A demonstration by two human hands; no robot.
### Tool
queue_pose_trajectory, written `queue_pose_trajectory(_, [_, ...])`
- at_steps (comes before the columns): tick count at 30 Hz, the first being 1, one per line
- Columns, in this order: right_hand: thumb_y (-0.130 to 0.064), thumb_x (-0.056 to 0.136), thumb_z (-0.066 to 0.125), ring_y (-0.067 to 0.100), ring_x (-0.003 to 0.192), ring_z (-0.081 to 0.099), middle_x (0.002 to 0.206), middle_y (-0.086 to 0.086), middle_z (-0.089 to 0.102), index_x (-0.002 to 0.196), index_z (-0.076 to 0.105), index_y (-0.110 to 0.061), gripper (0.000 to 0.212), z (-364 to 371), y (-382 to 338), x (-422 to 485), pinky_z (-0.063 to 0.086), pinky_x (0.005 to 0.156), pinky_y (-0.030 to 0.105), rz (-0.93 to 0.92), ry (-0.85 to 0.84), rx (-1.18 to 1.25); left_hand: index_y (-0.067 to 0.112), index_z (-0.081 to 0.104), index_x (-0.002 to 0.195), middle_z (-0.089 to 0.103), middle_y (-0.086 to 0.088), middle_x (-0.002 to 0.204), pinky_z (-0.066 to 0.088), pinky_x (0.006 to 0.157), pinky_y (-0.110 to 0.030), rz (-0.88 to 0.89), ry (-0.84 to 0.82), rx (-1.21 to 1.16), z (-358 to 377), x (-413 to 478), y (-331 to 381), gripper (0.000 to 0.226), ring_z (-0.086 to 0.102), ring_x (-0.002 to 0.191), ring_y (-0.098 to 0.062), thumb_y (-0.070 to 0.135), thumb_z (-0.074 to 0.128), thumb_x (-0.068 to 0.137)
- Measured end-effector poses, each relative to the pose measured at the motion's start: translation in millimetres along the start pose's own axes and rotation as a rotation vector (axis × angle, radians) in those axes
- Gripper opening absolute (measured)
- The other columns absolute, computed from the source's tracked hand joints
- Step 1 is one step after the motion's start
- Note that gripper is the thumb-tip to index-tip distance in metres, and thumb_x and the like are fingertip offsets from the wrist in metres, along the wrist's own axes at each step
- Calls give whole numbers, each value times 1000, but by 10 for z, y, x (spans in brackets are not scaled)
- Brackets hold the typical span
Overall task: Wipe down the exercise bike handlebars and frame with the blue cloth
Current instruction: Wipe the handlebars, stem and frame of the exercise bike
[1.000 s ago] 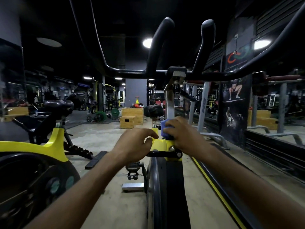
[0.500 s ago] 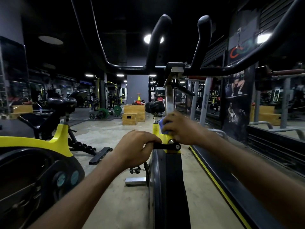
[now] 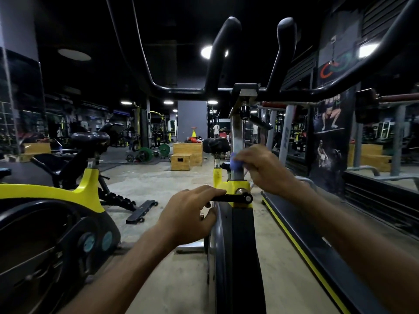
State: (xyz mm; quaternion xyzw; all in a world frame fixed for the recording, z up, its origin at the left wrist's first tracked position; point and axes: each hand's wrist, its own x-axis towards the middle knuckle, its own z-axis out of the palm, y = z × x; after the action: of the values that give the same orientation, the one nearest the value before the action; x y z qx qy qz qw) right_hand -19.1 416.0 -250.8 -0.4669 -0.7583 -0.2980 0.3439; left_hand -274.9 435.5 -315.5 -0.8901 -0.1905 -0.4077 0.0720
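The exercise bike stands straight ahead, with a black and yellow frame (image 3: 240, 241), a silver handlebar post (image 3: 236, 134) and black handlebars (image 3: 181, 88) arching overhead. My right hand (image 3: 263, 168) holds the blue cloth (image 3: 237, 165) against the post, just above the yellow clamp (image 3: 234, 185); the hand is blurred by motion and covers most of the cloth. My left hand (image 3: 190, 214) grips the black adjustment lever (image 3: 233, 197) on the left side of the clamp.
A second yellow and black bike (image 3: 52, 223) stands close on the left. Wooden boxes (image 3: 186, 155) and a barbell with green plates (image 3: 147, 154) lie further back. A dark mirrored wall and a black and yellow floor rail (image 3: 301, 245) run along the right.
My right hand has carried the cloth up from the yellow clamp onto the silver post. My left hand has moved onto the black lever and now grips it.
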Motion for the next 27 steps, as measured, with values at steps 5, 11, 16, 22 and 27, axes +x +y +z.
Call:
queue_pose_trajectory(5, [-7, 98, 48, 7, 104, 43, 118, 8, 50, 124, 59, -5, 28, 314, -117, 353, 35, 89, 10, 500, 438, 257, 27, 53, 138, 64, 11, 128, 51, 65, -28, 66, -4, 89, 92, -65, -58, 55, 66, 79, -16, 26, 58, 83])
queue_pose_trajectory(11, [-9, 95, 58, 8, 78, 60, 104, -3, 55, 120, 64, -16, 27, 242, -29, -102, 54, 69, 17, 466, 174, 310, 21, 57, 135, 67, 5, 123, 47, 59, -25, 106, 57, 85, 142, -68, -57, 54, 63, 69, -16, 24, 60, 82])
queue_pose_trajectory(16, [-17, 98, 56, 8, 72, 63, 88, -3, 66, 111, 66, -16, 17, 207, 138, -58, 51, 59, 24, 828, 375, 804, 20, 63, 127, 70, 6, 114, 51, 60, -31, 126, 103, 69, 185, -28, -51, 47, 66, 72, -16, 23, 62, 80])
queue_pose_trajectory(22, [-9, 102, 46, 14, 63, 55, 87, 5, 64, 117, 61, -13, 22, 251, 250, 698, 44, 48, 27, 991, 486, 1359, 24, 62, 128, 70, 11, 118, 39, 61, -20, 159, 67, 141, 94, -34, -95, 54, 62, 68, -13, 25, 67, 75])
queue_pose_trajectory(27, [-8, 102, 45, 8, 59, 62, 94, 7, 63, 127, 60, -14, 30, 226, 148, 295, 50, 47, 21, 837, 271, 1181, 22, 63, 124, 71, 8, 110, 48, 61, -26, 139, 103, 81, 182, -9, -76, 49, 66, 72, -15, 23, 64, 75])
